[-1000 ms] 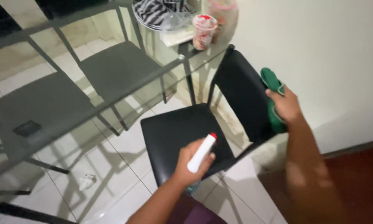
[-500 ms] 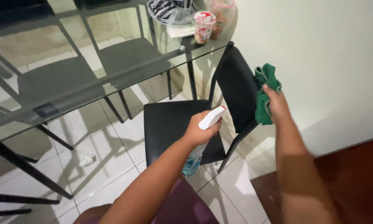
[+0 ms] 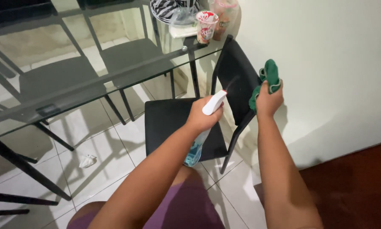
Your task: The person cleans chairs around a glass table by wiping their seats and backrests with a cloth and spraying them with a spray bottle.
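The left hand (image 3: 201, 116), fingers clenched on the spray bottle (image 3: 205, 127), has risen toward the black chair (image 3: 237, 80); the right hand (image 3: 268, 99) grips the green cloth (image 3: 268, 76), so wiping looks close.

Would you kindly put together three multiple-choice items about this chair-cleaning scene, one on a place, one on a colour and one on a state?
1. Where is the cup with the red and white pattern?
A. On the glass table
B. On the chair seat
C. On the floor

2. What colour is the cloth in the right hand?
A. Yellow
B. Green
C. White

3. How is the spray bottle held?
A. Lying on the floor
B. Standing on the seat
C. In the left hand's grip, nozzle towards the chair back

Answers:
1 A: the cup stands on the glass table near its corner.
2 B: the right hand clutches a green cloth.
3 C: the left hand grips the spray bottle, nozzle towards the black chair.
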